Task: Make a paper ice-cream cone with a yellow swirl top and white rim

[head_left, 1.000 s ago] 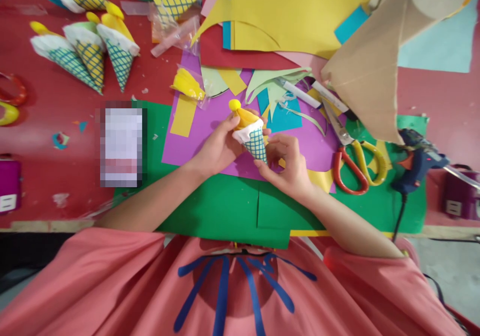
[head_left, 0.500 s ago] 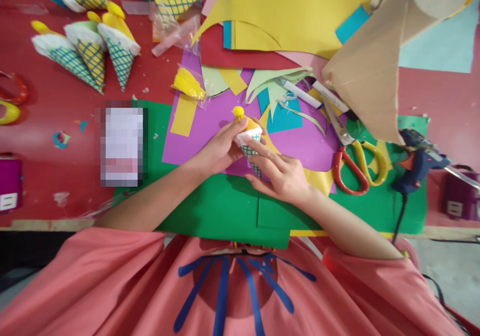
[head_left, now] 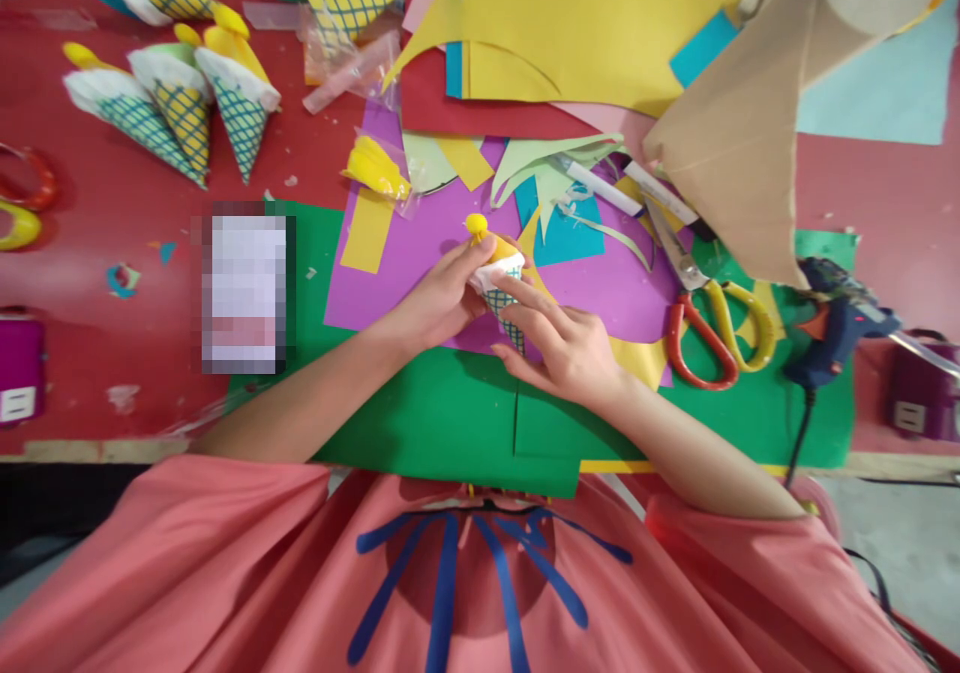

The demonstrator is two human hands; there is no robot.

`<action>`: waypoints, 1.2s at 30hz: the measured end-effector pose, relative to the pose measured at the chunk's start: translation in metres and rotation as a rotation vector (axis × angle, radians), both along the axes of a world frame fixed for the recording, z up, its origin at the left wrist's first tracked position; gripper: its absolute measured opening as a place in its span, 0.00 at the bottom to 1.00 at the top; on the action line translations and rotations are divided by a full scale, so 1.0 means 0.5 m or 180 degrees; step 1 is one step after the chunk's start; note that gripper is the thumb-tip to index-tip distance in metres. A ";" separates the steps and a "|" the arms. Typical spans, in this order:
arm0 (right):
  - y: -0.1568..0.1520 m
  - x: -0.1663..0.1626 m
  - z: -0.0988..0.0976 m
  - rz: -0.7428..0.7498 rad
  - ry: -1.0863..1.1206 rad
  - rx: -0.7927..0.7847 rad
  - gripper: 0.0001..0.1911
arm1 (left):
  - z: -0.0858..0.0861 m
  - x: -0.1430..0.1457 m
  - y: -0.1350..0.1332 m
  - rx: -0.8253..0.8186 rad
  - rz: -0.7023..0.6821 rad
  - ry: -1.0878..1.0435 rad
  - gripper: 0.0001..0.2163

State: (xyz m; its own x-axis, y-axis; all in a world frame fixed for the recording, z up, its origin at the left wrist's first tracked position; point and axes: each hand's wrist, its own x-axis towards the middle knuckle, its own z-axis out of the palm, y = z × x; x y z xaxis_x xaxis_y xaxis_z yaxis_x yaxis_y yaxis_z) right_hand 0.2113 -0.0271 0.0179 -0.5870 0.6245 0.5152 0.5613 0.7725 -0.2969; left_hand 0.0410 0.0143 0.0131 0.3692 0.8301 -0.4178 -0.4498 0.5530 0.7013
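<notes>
Both hands hold one small paper ice-cream cone (head_left: 501, 285) above the purple sheet (head_left: 420, 243). The cone has a teal lattice body, a white rim and a yellow top with a small yellow ball. My left hand (head_left: 439, 298) wraps around its upper part from the left, thumb near the ball. My right hand (head_left: 566, 343) grips the lower, pointed part, with fingers stretched along the lattice and hiding the tip.
Finished cones (head_left: 176, 103) lie at the far left on the red table (head_left: 112, 213). Scissors (head_left: 712, 323) and a blue glue gun (head_left: 836, 323) rest to the right on the green sheet (head_left: 450, 423). Coloured paper sheets and scraps (head_left: 585, 43) fill the back. A pixelated rectangle (head_left: 244, 293) sits left.
The cone has come lower and tilted slightly. My right hand moved from pinching the tip to laying its fingers along the cone's side. Little differs from half a second ago.
</notes>
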 end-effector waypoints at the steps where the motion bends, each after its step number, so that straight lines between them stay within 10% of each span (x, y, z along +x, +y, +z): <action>1: 0.000 0.000 0.000 0.0006 0.0006 0.0007 0.13 | -0.001 0.000 0.000 0.0009 -0.0005 -0.0029 0.14; 36: 0.005 0.013 -0.010 -0.0029 0.0185 -0.0155 0.10 | -0.011 -0.006 -0.002 0.0066 -0.0083 -0.0192 0.13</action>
